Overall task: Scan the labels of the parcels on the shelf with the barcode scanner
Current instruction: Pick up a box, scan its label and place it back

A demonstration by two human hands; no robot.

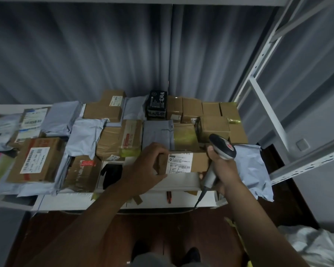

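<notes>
My left hand (149, 166) grips the left end of a small brown cardboard parcel (200, 161) near the shelf's front edge. Its white label (179, 163) faces up and toward me. My right hand (221, 168) holds the grey and black barcode scanner (221, 146) by its handle, just right of that parcel. The scanner's head sits above the parcel's right end, and its cable hangs down in front of the shelf. Many other parcels cover the white shelf (179, 183): brown boxes and grey plastic mailers.
A black box (157, 105) with white characters stands at the back. A large labelled carton (35, 159) lies at the left. A crumpled grey mailer (253, 168) hangs over the right front corner. White metal uprights (258, 74) rise at the right. Dark wooden floor lies below.
</notes>
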